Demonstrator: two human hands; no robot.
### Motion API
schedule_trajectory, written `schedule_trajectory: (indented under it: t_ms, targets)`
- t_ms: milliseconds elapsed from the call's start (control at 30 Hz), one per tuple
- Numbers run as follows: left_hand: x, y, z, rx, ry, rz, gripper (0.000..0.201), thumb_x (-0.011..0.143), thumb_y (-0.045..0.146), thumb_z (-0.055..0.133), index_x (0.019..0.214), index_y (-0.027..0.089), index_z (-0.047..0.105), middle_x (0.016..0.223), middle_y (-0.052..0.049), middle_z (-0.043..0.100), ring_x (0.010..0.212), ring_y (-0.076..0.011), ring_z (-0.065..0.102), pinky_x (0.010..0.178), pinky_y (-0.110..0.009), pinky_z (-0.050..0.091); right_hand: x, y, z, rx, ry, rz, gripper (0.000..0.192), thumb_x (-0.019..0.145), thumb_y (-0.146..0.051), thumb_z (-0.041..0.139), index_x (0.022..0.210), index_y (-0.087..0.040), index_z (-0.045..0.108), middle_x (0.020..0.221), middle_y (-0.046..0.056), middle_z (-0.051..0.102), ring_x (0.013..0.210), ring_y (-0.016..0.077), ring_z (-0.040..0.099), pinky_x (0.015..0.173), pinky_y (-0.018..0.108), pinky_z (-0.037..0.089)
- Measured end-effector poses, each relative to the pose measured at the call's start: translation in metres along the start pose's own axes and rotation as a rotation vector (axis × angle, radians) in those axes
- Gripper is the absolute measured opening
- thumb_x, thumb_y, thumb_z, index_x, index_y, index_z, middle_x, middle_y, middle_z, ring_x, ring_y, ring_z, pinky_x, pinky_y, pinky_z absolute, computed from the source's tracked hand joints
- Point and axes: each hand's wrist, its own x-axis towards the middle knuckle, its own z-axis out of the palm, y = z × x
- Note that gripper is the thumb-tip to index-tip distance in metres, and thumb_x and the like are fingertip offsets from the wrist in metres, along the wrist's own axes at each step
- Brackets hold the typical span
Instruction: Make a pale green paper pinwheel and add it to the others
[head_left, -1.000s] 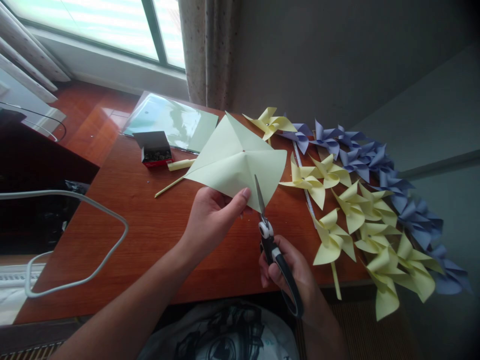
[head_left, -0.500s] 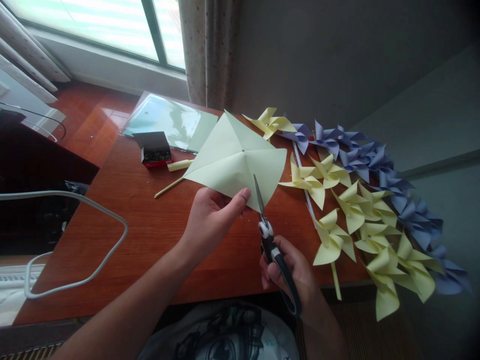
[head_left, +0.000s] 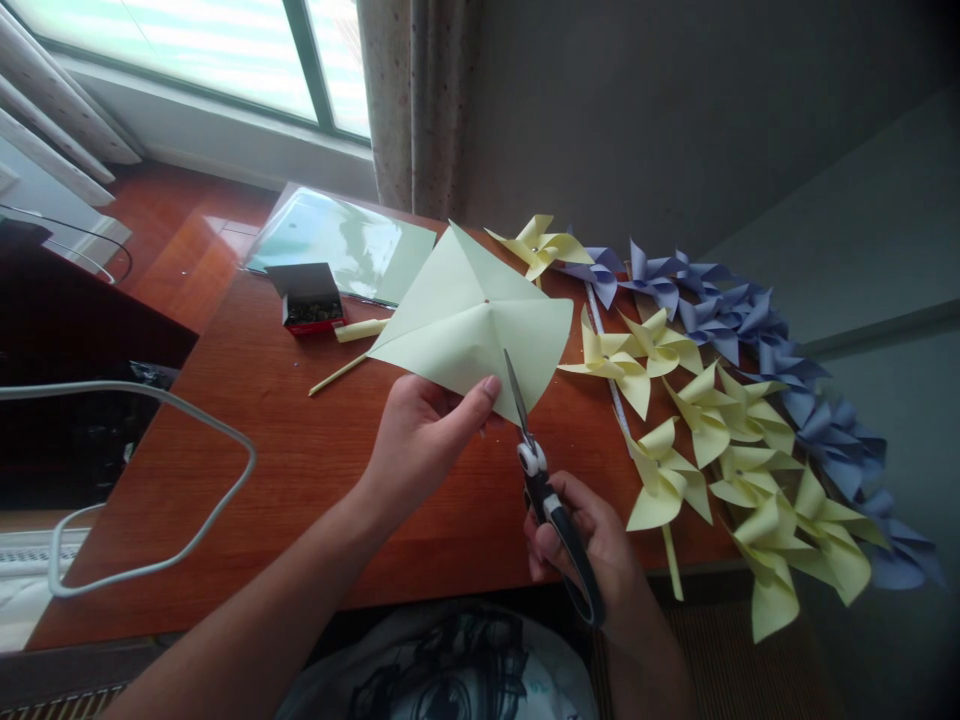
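A pale yellow-green square of paper [head_left: 450, 310], creased toward a small mark at its middle, is raised above the table. My left hand [head_left: 442, 420] pinches its near edge, thumb on top and fingers underneath. In my right hand [head_left: 581, 535] is a pair of scissors [head_left: 534, 470] with black and white handles, the fingers wrapped through the loops. One blade lies over the paper's near corner, pointing up toward the middle; the other blade is hidden beneath the sheet.
Yellow pinwheels [head_left: 667, 475] and purple pinwheels [head_left: 750, 310] crowd the table's right side. Farther back on the left stand an open red box of small metal pieces [head_left: 311, 312] and a clear sleeve of paper sheets [head_left: 330, 240]. A thin yellow stick [head_left: 337, 375] lies nearby. A white cable [head_left: 240, 440] loops at left.
The scissors and my right hand have shifted very slightly, the visible blade tip a little to the left on the paper. My left hand and the sheet look nearly still.
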Motion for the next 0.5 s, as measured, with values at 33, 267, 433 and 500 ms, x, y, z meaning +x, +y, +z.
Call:
schedule_trajectory:
  t_ms: [33, 267, 433, 500]
  targets:
    - [0.0, 0.0, -0.0002, -0.004, -0.002, -0.001, 0.019, 0.085, 0.028, 0.075, 0.074, 0.014, 0.072, 0.064, -0.003, 0.074, 0.058, -0.015, 0.068, 0.054, -0.022, 0.052, -0.0001, 0.0, 0.0, 0.003, 0.003, 0.005, 0.047, 0.076, -0.057, 0.082, 0.087, -0.02, 0.056, 0.067, -0.004, 0.058, 0.052, 0.0084, 0.053, 0.049, 0.021, 0.039]
    - [0.0007, -0.0022, -0.0013, -0.067, -0.016, -0.01, 0.018, 0.085, 0.027, 0.077, 0.074, 0.014, 0.072, 0.063, -0.001, 0.072, 0.056, -0.0123, 0.065, 0.054, -0.02, 0.05, -0.0014, 0.0014, 0.001, 0.031, 0.032, 0.029, 0.047, 0.074, -0.056, 0.084, 0.083, -0.019, 0.056, 0.063, -0.005, 0.055, 0.047, 0.0077, 0.053, 0.044, 0.02, 0.037]
    - [-0.0002, -0.0062, -0.0026, -0.111, -0.027, -0.002, 0.016, 0.084, 0.027, 0.078, 0.076, 0.014, 0.073, 0.066, -0.001, 0.072, 0.058, -0.012, 0.063, 0.055, -0.021, 0.05, -0.0012, 0.0011, 0.0017, 0.05, 0.022, 0.036, 0.047, 0.074, -0.055, 0.084, 0.083, -0.019, 0.055, 0.063, -0.005, 0.056, 0.047, 0.007, 0.053, 0.044, 0.019, 0.037]
    - [0.0001, -0.0077, -0.0034, -0.114, -0.028, 0.006, 0.019, 0.085, 0.03, 0.077, 0.076, 0.014, 0.073, 0.067, -0.001, 0.071, 0.059, -0.0128, 0.063, 0.056, -0.022, 0.05, -0.0011, 0.0009, 0.0013, 0.042, 0.018, 0.037, 0.046, 0.075, -0.054, 0.084, 0.084, -0.019, 0.055, 0.064, -0.006, 0.056, 0.048, 0.0066, 0.053, 0.046, 0.019, 0.038]
